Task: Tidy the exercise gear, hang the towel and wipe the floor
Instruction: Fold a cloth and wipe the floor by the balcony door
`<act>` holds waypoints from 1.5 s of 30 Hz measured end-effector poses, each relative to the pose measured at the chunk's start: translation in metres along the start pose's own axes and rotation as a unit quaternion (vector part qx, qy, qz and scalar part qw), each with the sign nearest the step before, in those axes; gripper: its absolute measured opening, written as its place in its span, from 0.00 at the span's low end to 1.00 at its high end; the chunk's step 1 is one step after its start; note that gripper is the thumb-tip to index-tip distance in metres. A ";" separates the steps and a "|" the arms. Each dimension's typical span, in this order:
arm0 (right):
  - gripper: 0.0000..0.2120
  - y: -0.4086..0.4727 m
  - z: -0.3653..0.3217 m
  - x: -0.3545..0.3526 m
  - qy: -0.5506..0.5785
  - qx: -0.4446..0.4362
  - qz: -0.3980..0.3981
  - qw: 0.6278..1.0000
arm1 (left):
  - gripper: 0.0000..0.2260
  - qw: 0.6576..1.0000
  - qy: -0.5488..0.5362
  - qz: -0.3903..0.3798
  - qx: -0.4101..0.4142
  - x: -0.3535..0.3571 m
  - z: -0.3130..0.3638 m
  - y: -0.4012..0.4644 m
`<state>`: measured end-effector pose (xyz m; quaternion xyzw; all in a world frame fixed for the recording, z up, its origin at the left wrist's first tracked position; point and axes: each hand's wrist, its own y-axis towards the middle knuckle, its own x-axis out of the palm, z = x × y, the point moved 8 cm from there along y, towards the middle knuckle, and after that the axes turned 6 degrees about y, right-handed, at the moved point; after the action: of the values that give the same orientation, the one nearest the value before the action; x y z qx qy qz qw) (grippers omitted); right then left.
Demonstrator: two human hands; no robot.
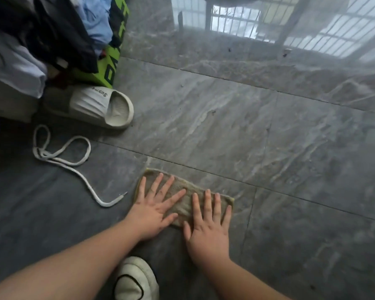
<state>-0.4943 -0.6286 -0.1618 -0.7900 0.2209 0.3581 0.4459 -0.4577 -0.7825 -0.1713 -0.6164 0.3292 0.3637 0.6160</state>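
Head view shows me at the floor-wiping step: my left hand [154, 210] and right hand [208, 229] both lie flat, fingers straight and spread, pressing a folded brownish cloth [187, 194] onto the grey floor [268, 148], gripping nothing. A loose shoelace [63, 156] lies just left. Next, I judge, calls for pushing the cloth across the tiles with steady downward pressure, steering clear of that lace.

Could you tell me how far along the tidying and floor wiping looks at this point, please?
In hand: both hands, left hand and right hand, press a cloth flat on the floor, so wiping is underway. Left: a white lace and a slipper lie loose. No hung towel is in view.
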 end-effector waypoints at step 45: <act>0.36 0.130 0.054 -0.117 -0.080 -0.034 0.048 0.995 | 0.33 0.997 -0.049 -0.022 -0.061 -0.084 0.005 0.136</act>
<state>-0.6766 -0.6443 -0.1618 -0.7616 0.2101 0.4488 0.4176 -0.6179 -0.7845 -0.1699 -0.6414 0.2616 0.3993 0.6006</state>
